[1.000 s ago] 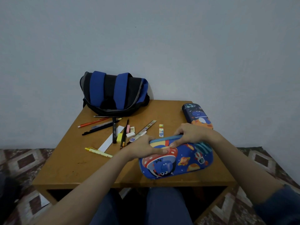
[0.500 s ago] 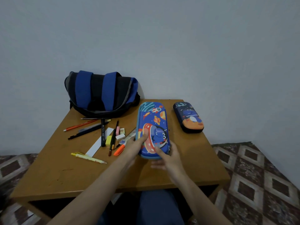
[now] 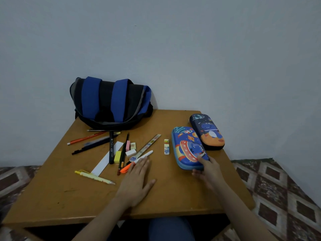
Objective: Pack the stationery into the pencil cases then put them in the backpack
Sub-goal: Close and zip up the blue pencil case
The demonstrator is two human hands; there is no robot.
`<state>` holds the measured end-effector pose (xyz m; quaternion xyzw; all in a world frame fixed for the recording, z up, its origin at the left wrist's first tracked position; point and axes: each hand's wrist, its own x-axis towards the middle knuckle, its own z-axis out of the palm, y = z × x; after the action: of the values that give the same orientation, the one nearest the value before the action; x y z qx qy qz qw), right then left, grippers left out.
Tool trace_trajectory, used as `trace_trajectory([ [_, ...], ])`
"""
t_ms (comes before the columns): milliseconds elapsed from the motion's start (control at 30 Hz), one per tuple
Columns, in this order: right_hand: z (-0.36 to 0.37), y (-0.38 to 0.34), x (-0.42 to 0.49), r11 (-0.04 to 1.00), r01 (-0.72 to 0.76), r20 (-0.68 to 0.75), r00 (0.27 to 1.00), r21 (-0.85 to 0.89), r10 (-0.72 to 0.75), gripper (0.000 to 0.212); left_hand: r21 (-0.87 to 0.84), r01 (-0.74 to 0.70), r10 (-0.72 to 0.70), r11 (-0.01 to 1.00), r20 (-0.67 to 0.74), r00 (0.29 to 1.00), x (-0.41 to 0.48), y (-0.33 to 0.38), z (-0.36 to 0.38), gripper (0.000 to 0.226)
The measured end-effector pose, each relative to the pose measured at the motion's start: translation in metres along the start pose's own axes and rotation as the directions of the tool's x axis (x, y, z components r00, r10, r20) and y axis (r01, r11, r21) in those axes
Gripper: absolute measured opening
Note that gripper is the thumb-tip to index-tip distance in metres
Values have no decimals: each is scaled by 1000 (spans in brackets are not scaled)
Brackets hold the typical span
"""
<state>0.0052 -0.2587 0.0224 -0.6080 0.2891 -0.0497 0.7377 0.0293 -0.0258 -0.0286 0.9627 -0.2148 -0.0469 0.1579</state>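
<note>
A bright blue space-print pencil case (image 3: 188, 148) lies closed on the right of the wooden table (image 3: 69, 193). My right hand (image 3: 207, 171) grips its near end, thumb on the lid. A darker blue and orange pencil case (image 3: 207, 131) lies closed just behind it. My left hand (image 3: 137, 178) rests flat on the table, fingertips touching an orange highlighter (image 3: 127, 168) and a white pen (image 3: 144, 156). Pens, pencils, erasers and a ruler (image 3: 147, 145) lie scattered at centre left. A blue and black backpack (image 3: 111, 101) sits at the back.
A yellow pen (image 3: 94, 177) lies near the left front. A small printed eraser (image 3: 166, 146) lies alone beside the blue case. The table stands against a plain wall, with a patterned floor (image 3: 281, 193) on both sides.
The bright blue case went from the table's middle to the right, beside the dark case. My left hand let go of it and came down flat by the highlighter.
</note>
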Motion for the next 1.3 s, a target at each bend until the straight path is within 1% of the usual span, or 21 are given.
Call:
trace_trajectory([
  [33,2,3,2,1000,0,-3,1000,-15,0,32,-12,15,-15,1000,-9,1000,1,1,-2,102],
  [100,6,8,5,999,4,-14,1000,-41,-4,40,-3,35,-35,999,22,999,1,4,-6,83],
  [167,11,9,10,999,-12,-11,1000,-38,12,45,-19,39,-39,999,34,999,0,5,-7,75],
  [267,20,6,25,998,-58,-35,998,38,59,51,-44,52,-49,998,64,997,1,3,-3,75],
  [367,30,0,42,994,-66,-107,992,83,74,55,-63,44,-39,997,83,996,2,2,-1,75],
  [567,49,-13,72,996,-38,-225,973,84,56,60,-74,43,-37,996,77,996,3,0,0,75],
  [700,53,-16,81,997,-56,-280,957,60,71,54,-72,44,-38,996,78,996,5,0,0,75],
  [767,53,-17,82,999,-34,-338,941,-5,31,50,-72,41,-35,997,72,997,5,-1,0,75],
  [833,50,-18,83,991,20,-403,913,-130,-71,42,-68,37,-32,997,69,997,5,-1,1,74],
  [900,42,-22,85,953,67,-423,886,-295,-192,32,-66,33,-27,997,78,997,5,-1,1,74],
  [967,36,-31,88,854,105,-390,857,-509,-338,27,-67,31,-26,997,78,997,6,-1,1,74],
  [1000,31,-37,91,775,106,-360,841,-623,-404,27,-65,31,-26,997,80,996,6,-1,1,73],
  [1033,28,-42,96,681,83,-328,830,-727,-451,31,-66,34,-28,997,84,996,6,-2,1,73],
  [1100,20,-51,107,512,-11,-288,837,-859,-465,52,-73,39,-32,997,93,995,6,-1,1,73],
  [1133,17,-54,113,473,-44,-280,852,-880,-443,60,-76,41,-34,996,95,995,6,-2,0,74],
  [1167,14,-57,118,465,-63,-279,867,-883,-413,66,-76,42,-34,996,96,995,6,-1,0,74],
  [1200,11,-59,122,478,-79,-288,878,-875,-381,70,-74,42,-35,996,96,995,6,-1,0,74],
  [1300,2,-60,135,597,-121,-334,906,-793,-260,81,-70,51,-44,996,108,993,7,-1,0,75],
])
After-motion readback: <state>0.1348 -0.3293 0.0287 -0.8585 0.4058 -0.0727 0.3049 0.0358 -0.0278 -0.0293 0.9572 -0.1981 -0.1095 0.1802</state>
